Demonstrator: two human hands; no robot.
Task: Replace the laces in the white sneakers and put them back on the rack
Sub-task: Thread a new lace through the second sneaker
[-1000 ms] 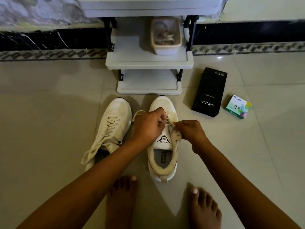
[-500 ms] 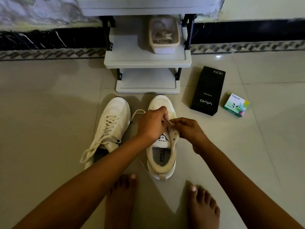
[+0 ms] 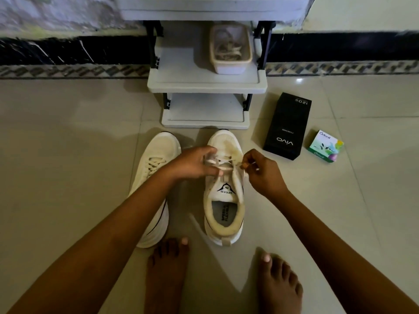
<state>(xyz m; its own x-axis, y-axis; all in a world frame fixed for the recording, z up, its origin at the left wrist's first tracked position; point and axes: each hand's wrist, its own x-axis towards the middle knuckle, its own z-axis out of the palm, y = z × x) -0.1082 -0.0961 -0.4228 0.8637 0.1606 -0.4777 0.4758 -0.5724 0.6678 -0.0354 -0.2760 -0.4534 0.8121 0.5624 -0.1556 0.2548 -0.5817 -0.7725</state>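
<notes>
While both white sneakers stood on the tiled floor [image 3: 68,155] just in front of the rack [image 3: 206,87], toes pointing toward it, the hands met over the right sneaker [image 3: 224,223]. The left hand [image 3: 192,163] had its fingers curled round the lace [image 3: 223,160] where it crossed the lowest eyelets. The right hand [image 3: 263,175] pinched a strand of the same lace between thumb and fingertips at the shoe's right edge. The upper eyelets stood unlaced below a bare tongue. The left sneaker [image 3: 158,150], laced as far as could be seen, sat just beside it, partly under the left forearm. A tub [image 3: 230,64] of tangled laces sat on the rack's middle shelf. A black box [image 3: 286,128] and a small green box [image 3: 325,147] lay on the floor to the right, and two bare feet [image 3: 166,275] rested near the heels.
</notes>
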